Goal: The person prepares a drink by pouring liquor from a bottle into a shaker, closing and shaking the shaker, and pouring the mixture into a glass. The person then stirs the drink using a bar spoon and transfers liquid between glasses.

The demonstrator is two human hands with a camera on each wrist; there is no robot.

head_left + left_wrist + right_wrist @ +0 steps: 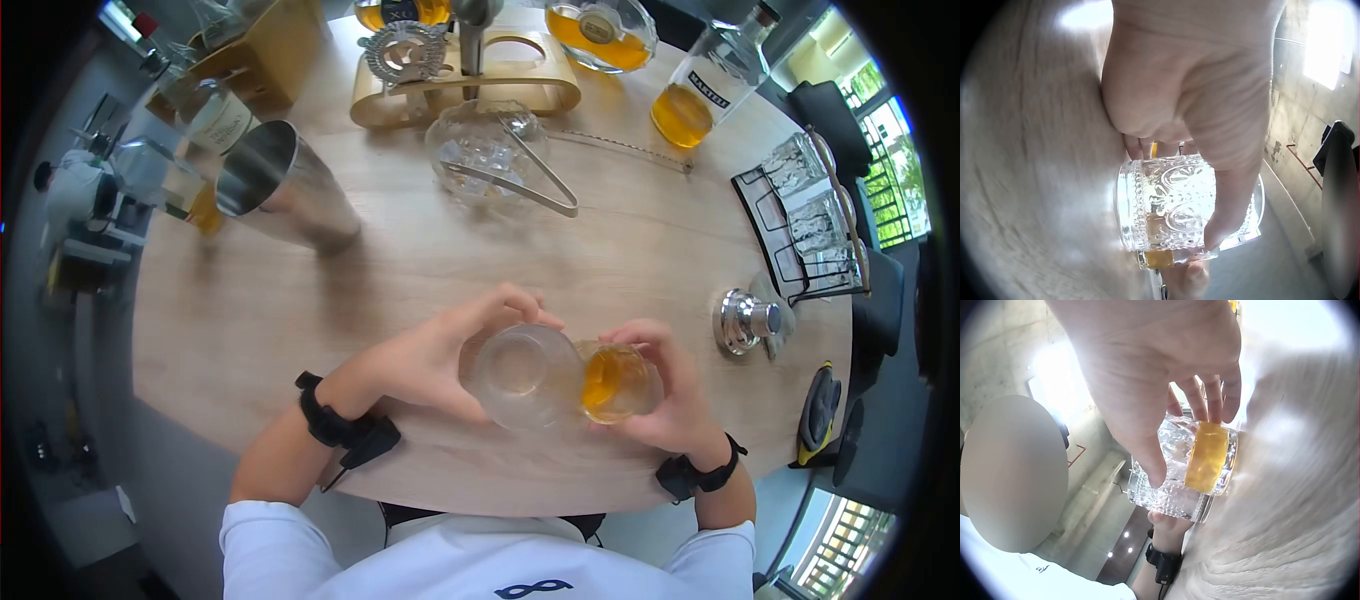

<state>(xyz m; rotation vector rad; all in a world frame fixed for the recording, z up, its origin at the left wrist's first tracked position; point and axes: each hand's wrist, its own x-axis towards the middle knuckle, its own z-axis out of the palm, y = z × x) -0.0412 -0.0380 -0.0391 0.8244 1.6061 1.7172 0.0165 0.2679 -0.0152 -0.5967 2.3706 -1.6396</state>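
Midway, by the look of it: left hand wrapped round an empty patterned glass at 6 o'clock on the table, right hand gripping the amber-filled glass touching it, liquid still untransferred.

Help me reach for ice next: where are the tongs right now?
In the head view, the tongs rest across the glass ice bowl, far centre of the table, just before the wooden rack.
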